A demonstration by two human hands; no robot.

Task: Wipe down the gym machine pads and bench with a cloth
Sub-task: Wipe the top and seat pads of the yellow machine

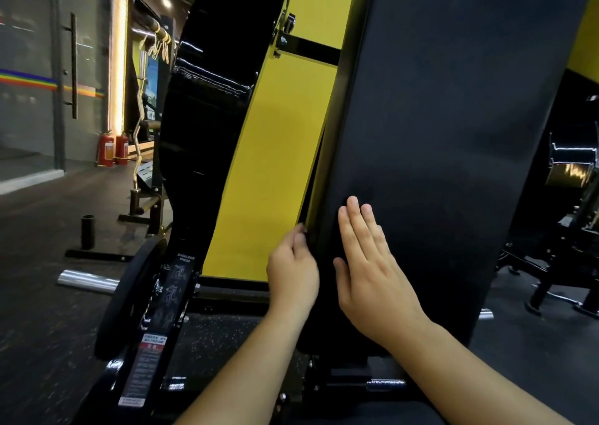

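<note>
On dark gym floor point(39, 295), the matte black back pad point(453, 132) stands tilted; right hand point(372, 272) flat on it, left hand point(291, 272) curled round its nine-o'clock edge

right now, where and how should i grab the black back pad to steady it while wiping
Grip the back pad by its left side edge, low down, coming from the left. That edge stands clear of the yellow panel, leaving a gap for fingers, where the left hand already curls. The right hand lies flat on the broad face, which offers no hold.
</note>
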